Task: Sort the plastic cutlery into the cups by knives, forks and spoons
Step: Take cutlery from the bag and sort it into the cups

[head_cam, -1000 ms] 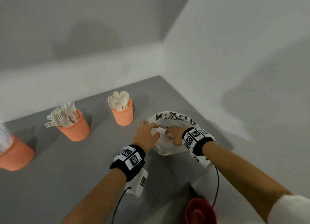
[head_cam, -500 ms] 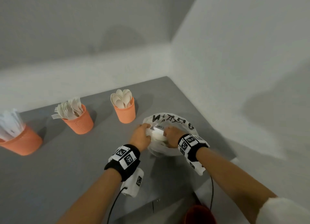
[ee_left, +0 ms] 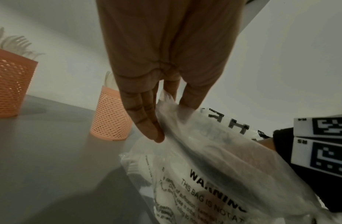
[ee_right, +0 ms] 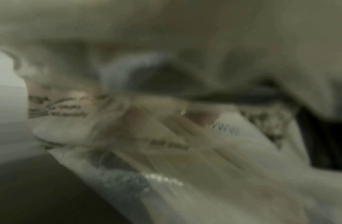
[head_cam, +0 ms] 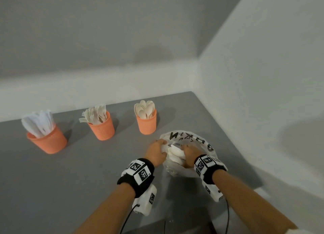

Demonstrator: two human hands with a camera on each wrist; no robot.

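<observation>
Now grey table point(head_cam: 52, 181) in white-walled corner; left hand point(head_cam: 155, 153), right hand point(head_cam: 190, 156) gripping plastic bag point(head_cam: 201, 142)

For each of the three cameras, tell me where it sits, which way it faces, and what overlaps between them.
Head: looks forward and down at the grey table, three orange cups and both forearms on the plastic bag.
Left wrist: looks along the left hand, whose fingers hold the bag's edge; two cups stand behind.
Right wrist: blurred, pressed close against printed bag plastic.
Shared: all three show the bag; head and left wrist also share the spoon cup.
</observation>
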